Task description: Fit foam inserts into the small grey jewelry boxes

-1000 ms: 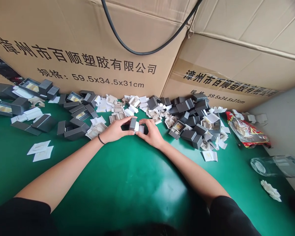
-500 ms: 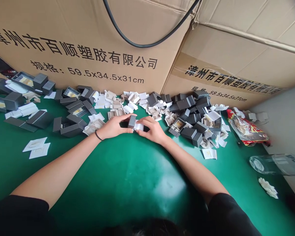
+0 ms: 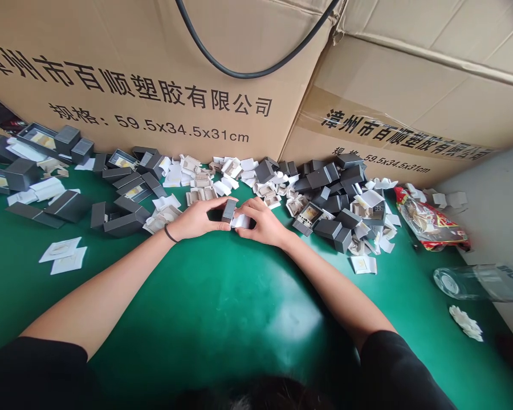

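Observation:
Between thumb and fingers, my left hand (image 3: 199, 220) grips a small dark grey box (image 3: 228, 211) just above the green tabletop (image 3: 222, 296). My right hand (image 3: 260, 222) pinches a small white card piece (image 3: 241, 220) at the right side of that box. Box and card touch, but I cannot tell how far the card goes in. Behind both hands lie several folded white and grey-brown card inserts (image 3: 195, 195). Dark boxes (image 3: 126, 216) lie to the left of my left hand, and a heap of dark boxes (image 3: 331, 185) lies beyond my right hand.
Large cardboard cartons (image 3: 154, 68) stand along the back, with a black cable (image 3: 248, 74) hanging before them. At the right are a red snack bag (image 3: 430, 222), a clear bottle (image 3: 474, 283) on its side and a crumpled tissue (image 3: 465, 323). White cards (image 3: 64, 255) lie at left.
My right hand's fingers have shifted slightly against the white card at the box. The box stays in my left hand, and the whole view has moved a little.

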Motion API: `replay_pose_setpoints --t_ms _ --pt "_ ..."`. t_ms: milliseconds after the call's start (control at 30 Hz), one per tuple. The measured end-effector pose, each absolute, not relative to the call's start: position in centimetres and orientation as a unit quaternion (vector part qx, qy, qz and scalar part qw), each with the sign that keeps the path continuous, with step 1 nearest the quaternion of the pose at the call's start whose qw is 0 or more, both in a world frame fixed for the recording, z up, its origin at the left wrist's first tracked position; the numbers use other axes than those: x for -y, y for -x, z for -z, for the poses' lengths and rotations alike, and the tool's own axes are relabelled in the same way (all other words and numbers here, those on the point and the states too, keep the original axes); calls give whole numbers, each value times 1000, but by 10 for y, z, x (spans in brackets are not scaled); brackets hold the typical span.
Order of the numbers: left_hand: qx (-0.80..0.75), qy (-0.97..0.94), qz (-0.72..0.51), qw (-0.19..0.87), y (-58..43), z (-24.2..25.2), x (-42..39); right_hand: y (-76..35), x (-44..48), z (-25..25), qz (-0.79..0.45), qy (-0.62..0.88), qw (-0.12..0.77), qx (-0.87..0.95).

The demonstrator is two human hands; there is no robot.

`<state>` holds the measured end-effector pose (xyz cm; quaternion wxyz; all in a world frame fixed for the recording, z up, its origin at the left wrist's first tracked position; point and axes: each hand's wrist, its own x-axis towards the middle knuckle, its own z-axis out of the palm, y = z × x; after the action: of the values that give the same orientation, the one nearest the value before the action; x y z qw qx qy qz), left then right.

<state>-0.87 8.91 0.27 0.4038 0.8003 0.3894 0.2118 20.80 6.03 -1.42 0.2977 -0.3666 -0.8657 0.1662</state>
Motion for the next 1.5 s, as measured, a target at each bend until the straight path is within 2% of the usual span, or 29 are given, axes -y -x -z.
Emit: replay_pose_setpoints --t_ms 433,700,900,1500 --pt "-372 -788 -221 437 8 0 -90 -208 -60 6 -95 335 247 904" --pt "-369 -793 -212 436 8 -2 -90 -200 -51 -7 -20 397 145 906" --pt "-376 -794 -208 430 7 -3 -89 -200 -47 -12 -3 402 113 909" --pt "-368 -806 -215 411 6 -4 -86 -204 -52 -12 -77 367 135 917"
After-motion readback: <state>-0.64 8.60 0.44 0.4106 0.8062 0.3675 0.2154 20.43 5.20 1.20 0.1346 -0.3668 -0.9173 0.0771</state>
